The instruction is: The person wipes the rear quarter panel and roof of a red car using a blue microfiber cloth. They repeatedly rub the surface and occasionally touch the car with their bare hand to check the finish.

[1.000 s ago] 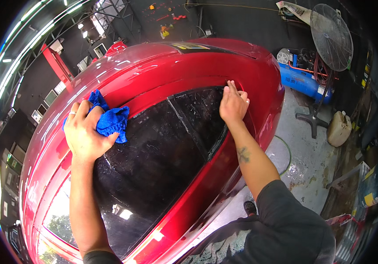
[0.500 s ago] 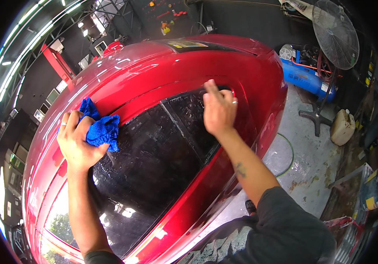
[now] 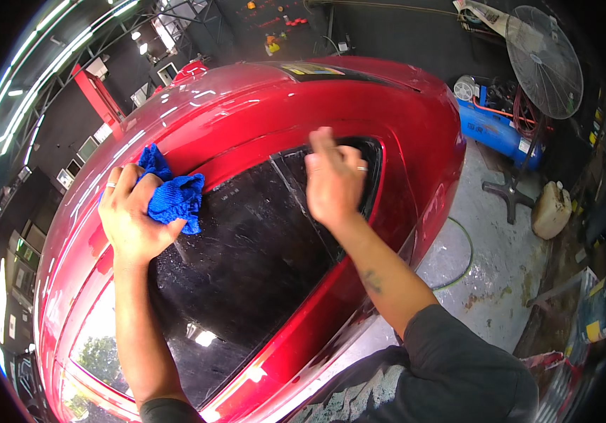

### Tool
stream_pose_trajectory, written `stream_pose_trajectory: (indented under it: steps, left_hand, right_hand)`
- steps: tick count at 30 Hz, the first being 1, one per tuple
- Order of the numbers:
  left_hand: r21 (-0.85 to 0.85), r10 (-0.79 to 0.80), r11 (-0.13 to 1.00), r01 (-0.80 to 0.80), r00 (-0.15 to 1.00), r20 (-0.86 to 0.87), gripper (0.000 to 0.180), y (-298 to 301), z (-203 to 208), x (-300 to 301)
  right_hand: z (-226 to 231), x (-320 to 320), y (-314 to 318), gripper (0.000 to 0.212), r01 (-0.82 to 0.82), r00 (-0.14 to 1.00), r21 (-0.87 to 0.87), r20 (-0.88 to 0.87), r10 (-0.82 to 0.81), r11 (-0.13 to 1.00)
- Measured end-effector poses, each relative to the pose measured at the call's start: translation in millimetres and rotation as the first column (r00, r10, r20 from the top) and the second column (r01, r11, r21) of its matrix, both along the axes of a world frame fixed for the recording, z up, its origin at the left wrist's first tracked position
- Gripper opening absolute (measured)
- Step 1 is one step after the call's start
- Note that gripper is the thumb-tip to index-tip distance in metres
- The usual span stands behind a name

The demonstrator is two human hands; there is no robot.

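left hand is bunched around a blue microfiber cloth on the red car's dark window, right hand flat and empty, steadying the glass

Bright, even light from strip lamps overhead at upper left. Glare streaks on red car body; lamp reflections on dark window. Heavy fisheye bend, black vignette at corners. Centre sharp, edges soft.

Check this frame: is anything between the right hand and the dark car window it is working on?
Nothing visible. The right hand lies over the upper part of the dark window, though whether the palm touches it cannot be told. The blue cloth is off to the side, bunched in the left hand at the window's edge.
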State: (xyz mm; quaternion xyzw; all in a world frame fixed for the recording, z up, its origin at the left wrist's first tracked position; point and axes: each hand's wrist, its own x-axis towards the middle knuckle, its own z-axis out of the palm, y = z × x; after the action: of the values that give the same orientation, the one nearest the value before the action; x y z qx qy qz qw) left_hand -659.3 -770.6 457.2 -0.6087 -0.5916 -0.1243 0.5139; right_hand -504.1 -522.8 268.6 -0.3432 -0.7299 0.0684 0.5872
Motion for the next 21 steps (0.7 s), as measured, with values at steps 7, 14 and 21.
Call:
stream_pose_trajectory:
  steps: [7, 14, 21]
  left_hand:
    - [-0.002, -0.002, 1.0, 0.002, 1.0, -0.012, 0.043, 4, 6, 5]
    - [-0.002, 0.002, 1.0, -0.002, 0.999, 0.035, 0.041, -2, -2, 0]
    - [0.012, -0.031, 0.999, 0.03, 0.998, 0.058, 0.035, 1, 1, 1]
  right_hand:
    - [-44, 51, 101, 0.047, 0.218, 0.974, -0.109, -0.045, -0.223, 0.97]
    - [7, -4, -25, 0.05, -0.071, 0.997, 0.165, 0.02, 0.069, 0.984]
    - [-43, 68, 107, 0.052, 0.208, 0.974, -0.242, 0.141, -0.177, 0.948]
